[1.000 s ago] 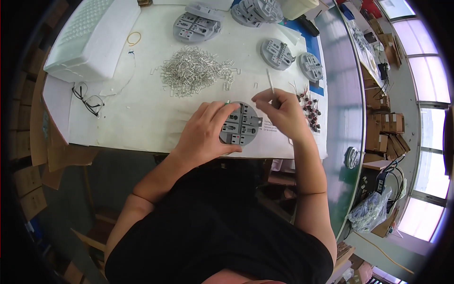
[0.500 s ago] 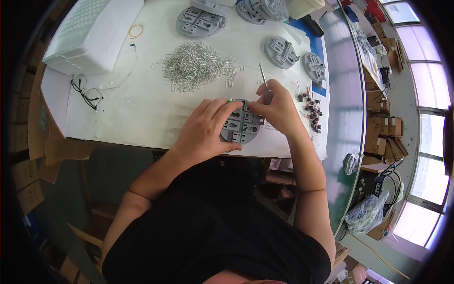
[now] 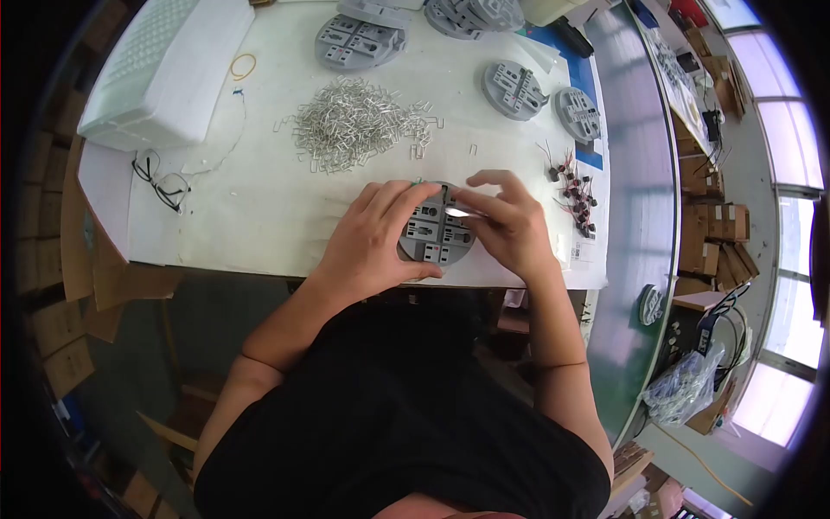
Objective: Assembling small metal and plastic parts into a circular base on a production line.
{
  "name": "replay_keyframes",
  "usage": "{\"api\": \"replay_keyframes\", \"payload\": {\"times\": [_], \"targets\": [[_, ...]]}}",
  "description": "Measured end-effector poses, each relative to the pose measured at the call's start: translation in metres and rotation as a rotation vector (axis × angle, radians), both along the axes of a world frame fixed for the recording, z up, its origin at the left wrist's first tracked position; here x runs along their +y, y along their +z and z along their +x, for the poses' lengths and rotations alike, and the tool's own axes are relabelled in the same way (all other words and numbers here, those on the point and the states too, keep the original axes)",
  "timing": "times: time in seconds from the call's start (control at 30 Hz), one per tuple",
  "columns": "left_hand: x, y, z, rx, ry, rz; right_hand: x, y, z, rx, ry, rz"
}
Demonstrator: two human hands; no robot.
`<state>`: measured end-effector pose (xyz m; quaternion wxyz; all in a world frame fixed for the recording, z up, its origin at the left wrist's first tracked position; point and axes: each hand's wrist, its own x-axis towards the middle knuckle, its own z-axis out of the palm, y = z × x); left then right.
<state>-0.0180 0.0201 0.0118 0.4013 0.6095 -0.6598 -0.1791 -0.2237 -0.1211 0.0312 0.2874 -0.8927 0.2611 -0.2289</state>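
A round grey plastic plate (image 3: 422, 230) with raised blocks and slots lies at the table's near edge. My left hand (image 3: 370, 232) grips it from the left, the thumb at its lower rim and the fingers at its top. Over the plate's right side is my right hand (image 3: 510, 223), closed on a slim shiny metal tool (image 3: 462, 212) that points left across the plate. Whether this is tweezers or another tool I cannot make out. Beyond the plate a heap of bent silver wire clips (image 3: 350, 125) is spread, with one loose clip (image 3: 473, 150) to its right.
More round grey plates (image 3: 359, 39) stand at the back, and two plates (image 3: 515, 89) at the right. Small black parts with thin wires (image 3: 577, 195) lie beyond my right hand. Eyeglasses (image 3: 162, 182) and a white foam box (image 3: 160, 73) are at the left.
The metal tool has swung from pointing up and away to lying across the plate. My right hand has turned, its index finger lifted. My left hand keeps its hold.
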Motion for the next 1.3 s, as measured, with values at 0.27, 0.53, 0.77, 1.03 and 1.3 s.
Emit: {"api": "replay_keyframes", "payload": {"times": [0.27, 0.53, 0.77, 1.03, 1.3], "targets": [[-0.005, 0.002, 0.000, -0.013, -0.027, 0.047, 0.010, -0.016, -0.006, 0.000, -0.032, -0.120], [-0.007, 0.003, -0.001, 0.028, -0.021, 0.127, 0.011, -0.021, -0.009, 0.010, -0.029, -0.140], [-0.010, 0.007, 0.004, -0.014, -0.002, 0.097, 0.014, -0.011, -0.002, -0.011, -0.069, -0.147], [-0.032, 0.045, -0.002, 0.250, 0.087, 0.174, 0.012, -0.024, -0.020, -0.655, -0.464, 0.541], [-0.062, 0.033, -0.003, -0.113, -0.119, 0.086, 0.009, -0.025, -0.024, -0.692, -0.496, 0.527]]}}
